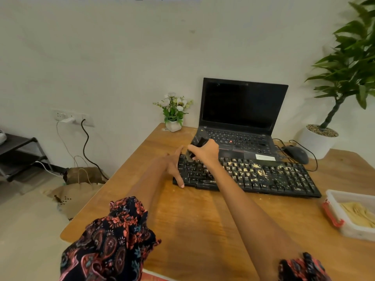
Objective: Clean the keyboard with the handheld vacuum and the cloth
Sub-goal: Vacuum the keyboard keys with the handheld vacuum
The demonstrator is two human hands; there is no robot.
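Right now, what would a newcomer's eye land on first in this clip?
Probably the black keyboard at the middle of the wooden table, its keys strewn with pale crumbs. At its left end the right hand grips a dark handheld vacuum over the keys, while the left hand rests open at the keyboard's edge. Behind stands an open laptop with a dark screen.

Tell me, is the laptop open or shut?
Open: the laptop lid stands upright behind the keyboard, its screen dark and its keys showing.
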